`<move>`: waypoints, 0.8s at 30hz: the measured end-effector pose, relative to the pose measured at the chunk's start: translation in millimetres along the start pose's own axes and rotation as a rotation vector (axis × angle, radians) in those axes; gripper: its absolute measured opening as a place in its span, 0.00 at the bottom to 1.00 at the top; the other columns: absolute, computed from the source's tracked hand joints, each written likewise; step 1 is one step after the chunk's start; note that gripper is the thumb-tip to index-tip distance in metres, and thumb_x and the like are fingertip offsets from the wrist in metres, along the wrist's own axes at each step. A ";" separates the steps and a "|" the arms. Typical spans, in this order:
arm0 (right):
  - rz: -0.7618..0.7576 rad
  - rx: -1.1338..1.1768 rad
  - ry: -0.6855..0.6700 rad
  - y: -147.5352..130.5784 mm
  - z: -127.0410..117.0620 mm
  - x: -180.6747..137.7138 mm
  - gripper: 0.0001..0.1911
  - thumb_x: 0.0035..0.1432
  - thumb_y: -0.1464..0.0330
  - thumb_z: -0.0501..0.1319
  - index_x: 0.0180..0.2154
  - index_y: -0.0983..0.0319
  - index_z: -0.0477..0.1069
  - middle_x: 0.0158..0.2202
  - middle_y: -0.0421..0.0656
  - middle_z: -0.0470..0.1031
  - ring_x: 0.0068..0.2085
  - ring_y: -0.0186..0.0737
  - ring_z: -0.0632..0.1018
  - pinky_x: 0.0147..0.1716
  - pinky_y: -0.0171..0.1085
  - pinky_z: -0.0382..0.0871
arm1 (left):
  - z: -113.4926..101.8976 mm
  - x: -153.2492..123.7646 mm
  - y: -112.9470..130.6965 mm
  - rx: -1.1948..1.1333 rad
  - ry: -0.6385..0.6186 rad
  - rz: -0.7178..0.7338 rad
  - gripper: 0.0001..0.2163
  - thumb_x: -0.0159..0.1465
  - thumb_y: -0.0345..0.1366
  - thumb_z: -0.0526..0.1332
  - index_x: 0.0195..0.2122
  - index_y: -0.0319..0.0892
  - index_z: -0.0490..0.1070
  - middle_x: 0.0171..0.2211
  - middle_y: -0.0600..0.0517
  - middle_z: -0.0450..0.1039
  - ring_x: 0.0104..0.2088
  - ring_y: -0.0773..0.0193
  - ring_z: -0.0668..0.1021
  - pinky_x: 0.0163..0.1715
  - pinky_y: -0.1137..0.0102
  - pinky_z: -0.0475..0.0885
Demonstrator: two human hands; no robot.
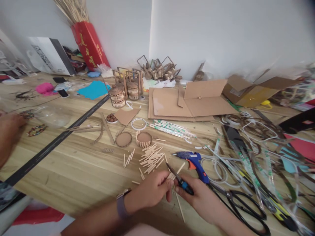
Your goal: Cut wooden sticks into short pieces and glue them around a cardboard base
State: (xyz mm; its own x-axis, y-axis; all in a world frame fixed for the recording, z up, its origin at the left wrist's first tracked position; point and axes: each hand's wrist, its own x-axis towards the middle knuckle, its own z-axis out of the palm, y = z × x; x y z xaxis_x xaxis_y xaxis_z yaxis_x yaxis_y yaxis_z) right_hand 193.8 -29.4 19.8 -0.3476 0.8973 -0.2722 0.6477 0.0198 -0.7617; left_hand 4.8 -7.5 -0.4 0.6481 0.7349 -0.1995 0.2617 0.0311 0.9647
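Observation:
My left hand (154, 188), with a watch on the wrist, pinches thin wooden sticks (181, 167). In my right hand (203, 200) is a craft knife (176, 173) with a dark pointed blade and a black and blue handle; its blade lies close by the sticks. A pile of short cut sticks (150, 158) is spread just beyond my left hand. Behind it are a round cardboard base (144, 138) with short sticks standing along part of its rim and a plain round cardboard disc (123, 139). A longer stick (180, 206) lies below my hands.
A blue glue gun (194, 160) and black scissors (246, 206) lie on the right among cords and strips. Wrapped sticks (171, 128) and flat cardboard (169, 103) are further back. Small lidded baskets (118, 96) stand behind. Another person's hand (10, 131) rests at the left edge.

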 end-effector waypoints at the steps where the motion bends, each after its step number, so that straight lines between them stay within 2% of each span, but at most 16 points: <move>1: -0.006 0.007 0.008 -0.9 -0.4 -0.5 0.12 0.61 0.61 0.57 0.32 0.60 0.73 0.30 0.41 0.76 0.34 0.41 0.74 0.37 0.35 0.68 | 0.6 -0.8 1.2 0.026 0.017 0.006 0.15 0.69 0.45 0.48 0.32 0.41 0.64 0.22 0.55 0.70 0.25 0.67 0.72 0.30 0.73 0.64; 5: -0.028 0.049 -0.002 -5.9 -6.2 -2.9 0.13 0.61 0.58 0.58 0.35 0.60 0.74 0.30 0.41 0.76 0.34 0.41 0.74 0.37 0.36 0.69 | 1.7 -3.7 4.4 0.081 0.042 0.048 0.15 0.70 0.45 0.47 0.31 0.42 0.62 0.22 0.55 0.69 0.25 0.67 0.71 0.31 0.73 0.64; 12: -0.058 0.144 -0.108 -12.4 -15.7 -3.1 0.12 0.61 0.58 0.57 0.35 0.60 0.72 0.32 0.40 0.75 0.36 0.40 0.74 0.39 0.35 0.69 | -0.4 -2.7 3.0 -0.149 -0.055 0.018 0.23 0.69 0.56 0.46 0.37 0.40 0.66 0.19 0.57 0.66 0.22 0.68 0.70 0.27 0.74 0.64; 18: -0.013 0.130 -0.088 -13.1 -10.7 -3.2 0.08 0.59 0.62 0.58 0.33 0.60 0.68 0.31 0.39 0.75 0.36 0.40 0.74 0.39 0.36 0.68 | -0.6 -2.3 3.4 -0.230 -0.068 0.010 0.28 0.64 0.63 0.48 0.35 0.40 0.65 0.18 0.59 0.62 0.20 0.70 0.68 0.24 0.74 0.63; 24: 0.001 0.061 -0.038 -9.4 -2.8 -3.0 0.07 0.60 0.63 0.56 0.31 0.59 0.65 0.32 0.40 0.74 0.36 0.41 0.73 0.38 0.36 0.67 | -1.1 -2.5 1.9 -0.247 -0.066 0.035 0.27 0.64 0.63 0.49 0.33 0.40 0.64 0.19 0.58 0.61 0.21 0.70 0.68 0.24 0.74 0.63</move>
State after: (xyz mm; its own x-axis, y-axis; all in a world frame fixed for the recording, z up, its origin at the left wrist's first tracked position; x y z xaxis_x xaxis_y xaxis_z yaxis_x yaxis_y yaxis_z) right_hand 190.6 -31.0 29.4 -0.3732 0.8797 -0.2947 0.6058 -0.0095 -0.7955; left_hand 3.0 -8.5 2.1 0.7012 0.6929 -0.1678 0.0605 0.1767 0.9824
